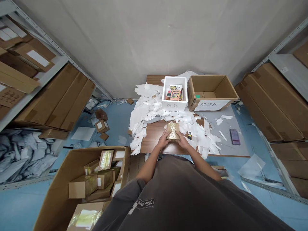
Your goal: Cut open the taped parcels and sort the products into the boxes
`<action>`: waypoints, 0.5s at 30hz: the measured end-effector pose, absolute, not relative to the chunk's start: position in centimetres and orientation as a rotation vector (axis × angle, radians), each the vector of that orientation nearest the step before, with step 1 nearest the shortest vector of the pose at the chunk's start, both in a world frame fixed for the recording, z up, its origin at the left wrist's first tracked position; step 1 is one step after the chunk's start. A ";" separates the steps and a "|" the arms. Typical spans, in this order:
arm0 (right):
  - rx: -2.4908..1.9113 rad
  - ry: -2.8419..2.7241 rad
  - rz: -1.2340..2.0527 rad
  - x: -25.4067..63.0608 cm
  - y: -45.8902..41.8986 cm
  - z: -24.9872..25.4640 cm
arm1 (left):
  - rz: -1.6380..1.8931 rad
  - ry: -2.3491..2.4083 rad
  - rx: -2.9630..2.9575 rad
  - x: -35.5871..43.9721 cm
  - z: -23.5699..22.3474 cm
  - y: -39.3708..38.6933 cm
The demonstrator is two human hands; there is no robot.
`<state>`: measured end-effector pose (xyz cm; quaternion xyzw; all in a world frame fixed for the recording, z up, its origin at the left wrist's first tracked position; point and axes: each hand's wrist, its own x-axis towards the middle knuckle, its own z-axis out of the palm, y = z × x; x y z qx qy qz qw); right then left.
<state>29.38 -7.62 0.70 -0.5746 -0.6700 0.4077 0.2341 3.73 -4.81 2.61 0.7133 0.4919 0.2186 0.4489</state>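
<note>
A small cardboard box with shiny clear tape down its middle is between my two hands, over the front of the wooden table. My left hand grips its left side, and my right hand grips its right side. Just right of my right hand lies a small black and yellow tool, too small to make out clearly. Torn white paper is spread around the box on the table.
Behind stand a white foam box holding colourful booklets and an open carton with a paper label. A large carton full of taped parcels stands at my left. Shelves with boxes flank both sides. A purple item lies at the right.
</note>
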 end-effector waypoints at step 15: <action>-1.832 -1.668 1.127 28.7 -5.7 -1.5 | 0.666 1.597 1.440 3.9 -1.4 -3.6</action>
